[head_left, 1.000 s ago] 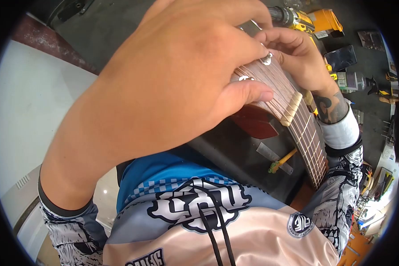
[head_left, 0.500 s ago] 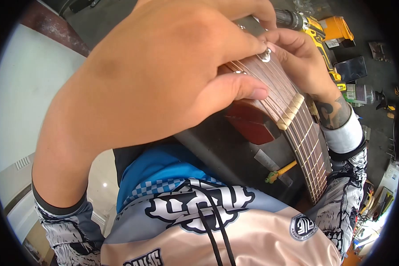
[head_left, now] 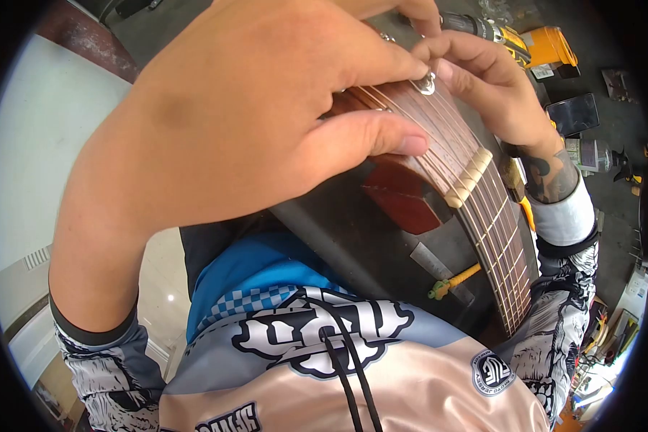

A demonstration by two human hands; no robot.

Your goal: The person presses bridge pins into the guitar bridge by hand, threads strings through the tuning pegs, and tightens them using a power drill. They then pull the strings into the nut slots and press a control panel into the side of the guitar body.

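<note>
Left hand (head_left: 266, 122) grips the guitar headstock (head_left: 417, 122); right hand (head_left: 482, 86) pinches its tuning post (head_left: 427, 85); yellow drill (head_left: 511, 39) lies beyond.

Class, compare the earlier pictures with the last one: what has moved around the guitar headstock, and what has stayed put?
The left hand slid slightly up the guitar headstock; the right hand rose with it, fingertips still pinching the silver tuning post. Neither let go. The yellow drill stays on the floor.

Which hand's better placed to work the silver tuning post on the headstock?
Probably right. The right hand has its fingers pinched at the tuning post; the left hand is wrapped around the headstock, bracing it.
</note>
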